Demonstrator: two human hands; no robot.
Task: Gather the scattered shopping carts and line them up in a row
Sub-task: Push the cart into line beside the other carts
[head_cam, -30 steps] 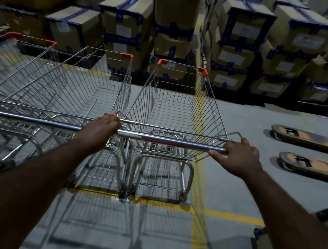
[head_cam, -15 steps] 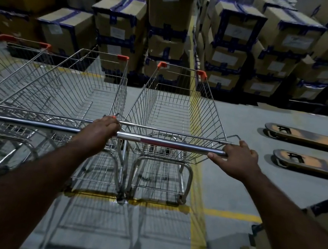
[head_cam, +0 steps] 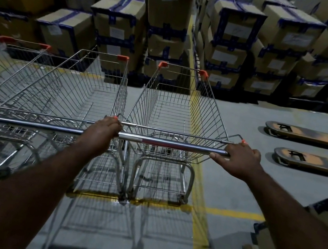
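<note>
Left hand (head_cam: 102, 133), right hand (head_cam: 240, 160) grip chrome handle (head_cam: 172, 145); wire cart (head_cam: 175, 104) (orange corner caps (head_cam: 163, 64)).

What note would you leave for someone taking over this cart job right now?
Left hand and right hand each grip the steel handle bar of the silver wire shopping cart.
It stands beside a second wire cart, handles about level; a third wire cart is further left.
Done: three carts side by side.
Left: release it; any other scattered carts are out of view.
</note>
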